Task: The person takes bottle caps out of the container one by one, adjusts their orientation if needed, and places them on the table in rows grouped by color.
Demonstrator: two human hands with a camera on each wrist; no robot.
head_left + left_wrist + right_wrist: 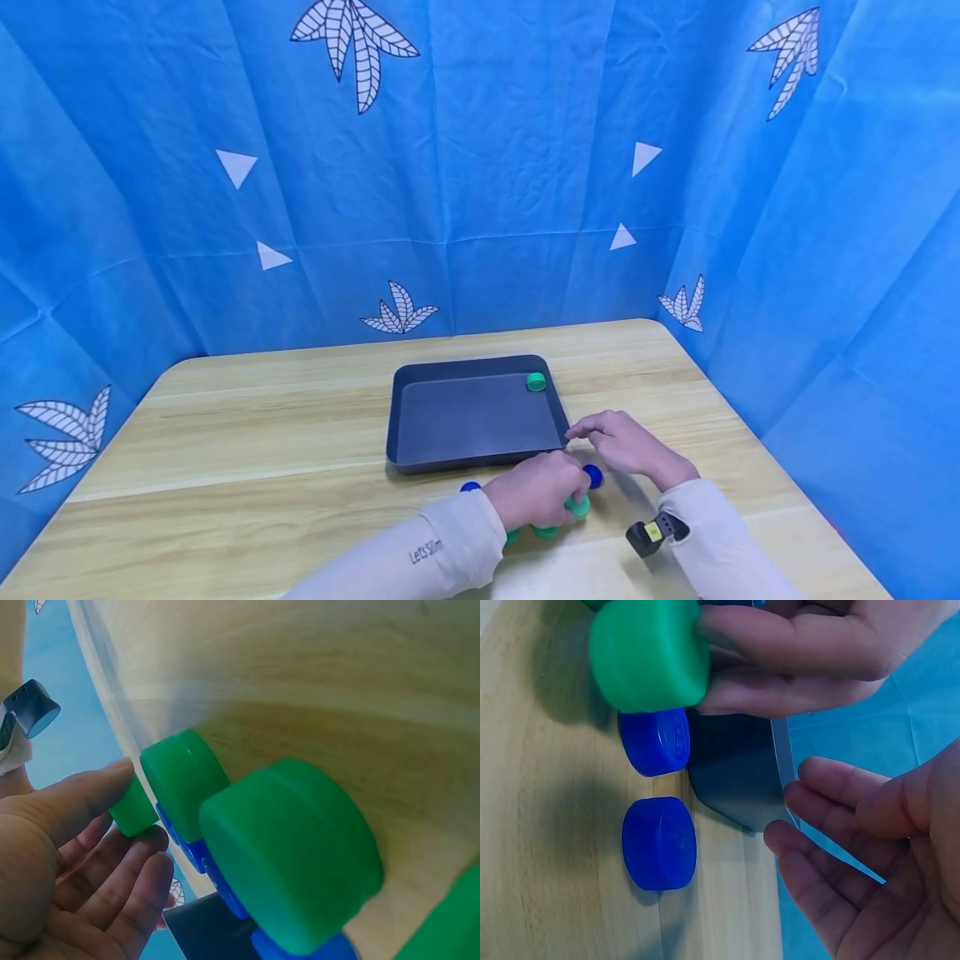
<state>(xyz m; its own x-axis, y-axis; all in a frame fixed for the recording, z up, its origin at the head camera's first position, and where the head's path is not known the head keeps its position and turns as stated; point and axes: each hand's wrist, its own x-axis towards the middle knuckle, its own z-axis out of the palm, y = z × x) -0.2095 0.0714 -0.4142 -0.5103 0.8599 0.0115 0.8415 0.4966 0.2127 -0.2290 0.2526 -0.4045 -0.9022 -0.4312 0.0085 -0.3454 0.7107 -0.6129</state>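
Note:
My left hand [538,487] pinches a green bottle cap [577,507] between thumb and fingers; the right wrist view shows this cap [649,656] just over the wooden table. More green caps [546,532] stand beside and under that hand, large in the left wrist view, with blue caps [225,889] behind them. Loosely bent, my right hand [626,442] hovers by the near right corner of the dark tray [401,425], and its fingers [810,855] hold nothing. Two blue caps [660,844] lie on the table close to it.
Inside the tray, near its far right corner, rests one green cap [536,382]. A blue cap [470,486] shows past the left wrist. The wooden table [262,433] reaches back to a blue patterned curtain [510,167], which also runs along the right side.

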